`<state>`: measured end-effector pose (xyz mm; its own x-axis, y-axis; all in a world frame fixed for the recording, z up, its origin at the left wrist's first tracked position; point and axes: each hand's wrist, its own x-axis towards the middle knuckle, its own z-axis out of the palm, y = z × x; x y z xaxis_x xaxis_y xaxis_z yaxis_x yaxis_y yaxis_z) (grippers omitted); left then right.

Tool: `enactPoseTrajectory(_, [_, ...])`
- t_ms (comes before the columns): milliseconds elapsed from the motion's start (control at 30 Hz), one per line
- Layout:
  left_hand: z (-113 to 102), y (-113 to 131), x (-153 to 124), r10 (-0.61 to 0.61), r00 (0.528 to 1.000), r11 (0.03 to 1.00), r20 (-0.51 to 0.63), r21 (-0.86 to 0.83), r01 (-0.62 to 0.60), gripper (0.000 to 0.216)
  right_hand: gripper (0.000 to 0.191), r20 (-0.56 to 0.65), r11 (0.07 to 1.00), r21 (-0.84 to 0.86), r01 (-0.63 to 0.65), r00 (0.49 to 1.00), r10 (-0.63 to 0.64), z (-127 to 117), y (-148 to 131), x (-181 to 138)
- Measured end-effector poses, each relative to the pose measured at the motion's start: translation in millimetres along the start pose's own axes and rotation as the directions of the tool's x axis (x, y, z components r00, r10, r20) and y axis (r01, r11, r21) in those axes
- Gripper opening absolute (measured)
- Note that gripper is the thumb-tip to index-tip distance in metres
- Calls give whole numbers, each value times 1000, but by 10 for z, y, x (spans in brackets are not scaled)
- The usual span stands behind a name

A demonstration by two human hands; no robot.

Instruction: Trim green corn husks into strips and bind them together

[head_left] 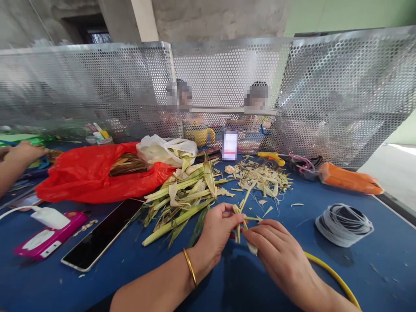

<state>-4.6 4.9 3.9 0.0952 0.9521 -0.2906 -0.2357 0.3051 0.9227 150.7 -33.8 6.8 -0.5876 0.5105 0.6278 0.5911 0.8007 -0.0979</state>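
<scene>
My left hand (216, 236), with a gold bangle on the wrist, and my right hand (279, 253) meet over the blue table (373, 268). Both pinch a small folded piece of pale green leaf strips (243, 221) between fingertips. A loose strip sticks up and another hangs down between the hands. Just behind my left hand lies a heap of green leaf stalks and fronds (182, 195). A pile of pale leaf trimmings (260, 175) lies farther back.
A red plastic bag (87, 175), a white bag (165, 149), a dark phone (100, 236), a pink device with white charger (45, 238), a coil of white cord (342, 223), a yellow hose (334, 275). Another person's hand (22, 154) at left; people behind the perforated metal screen (325, 86).
</scene>
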Motion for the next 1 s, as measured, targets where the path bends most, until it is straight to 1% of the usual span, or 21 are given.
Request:
enactPoseTrajectory(67, [20, -11, -28, -6, 999, 999, 50, 50, 4, 22, 27, -60, 999, 6, -44, 997, 44, -19, 22, 2])
enactPoseTrajectory(167, [50, -23, -79, -43, 988, 993, 147, 114, 27, 17, 21, -117, 977, 27, -212, 970, 214, -38, 79, 8])
enactPoseTrajectory(200, [56, -26, -93, -59, 982, 991, 180, 128, 36, 17, 18, -108, 959, 34, -280, 953, 282, -37, 104, 10])
enactPoseTrajectory(267, [63, -30, -112, -84, 970, 989, 229, 139, 53, 17, 19, -46, 915, 19, -403, 914, 403, -18, 154, 8])
enactPoseTrajectory(333, [63, -36, -117, -93, 963, 988, 254, 140, 58, 19, 24, 32, 876, -37, -481, 876, 482, 18, 189, -8])
enactPoseTrajectory(400, [65, -50, -112, -93, 961, 989, 259, 139, 58, 23, 26, 78, 846, -92, -525, 844, 531, 62, 201, -34])
enactPoseTrajectory(467, [73, -77, -108, -98, 961, 989, 259, 135, 65, 27, 26, 99, 823, -108, -558, 817, 568, 103, 195, -60])
enactPoseTrajectory(567, [92, -127, -107, -79, 970, 992, 231, 112, 54, 33, 28, 136, 789, -71, -611, 777, 614, 137, 185, -78])
enactPoseTrajectory(633, [96, -141, -103, -44, 980, 995, 195, 97, 25, 32, 27, 171, 763, -32, -645, 749, 640, 118, 195, -69])
enactPoseTrajectory(700, [84, -122, -86, -28, 988, 996, 152, 85, 15, 28, 21, 215, 742, -4, -670, 725, 655, 58, 221, -46])
enactPoseTrajectory(733, [73, -103, -73, -31, 991, 997, 128, 71, 22, 27, 18, 233, 744, 2, -668, 724, 649, 15, 237, -32])
enactPoseTrajectory(767, [60, -80, -58, -39, 994, 998, 106, 54, 34, 26, 18, 244, 759, 5, -651, 737, 630, -32, 253, -17])
enactPoseTrajectory(833, [35, -35, -30, -61, 996, 998, 72, 16, 60, 23, 24, 235, 816, 19, -577, 796, 557, -127, 272, 12])
enactPoseTrajectory(900, [20, -6, -12, -75, 996, 997, 57, -6, 76, 22, 20, 207, 860, 80, -504, 853, 480, -197, 267, 38])
enactPoseTrajectory(933, [17, 1, -8, -79, 995, 997, 56, -4, 79, 21, 17, 201, 864, 131, -486, 867, 456, -217, 257, 49])
enactPoseTrajectory(1000, [19, 0, -11, -79, 995, 997, 65, 17, 78, 19, 14, 210, 840, 254, -480, 875, 436, -224, 232, 64])
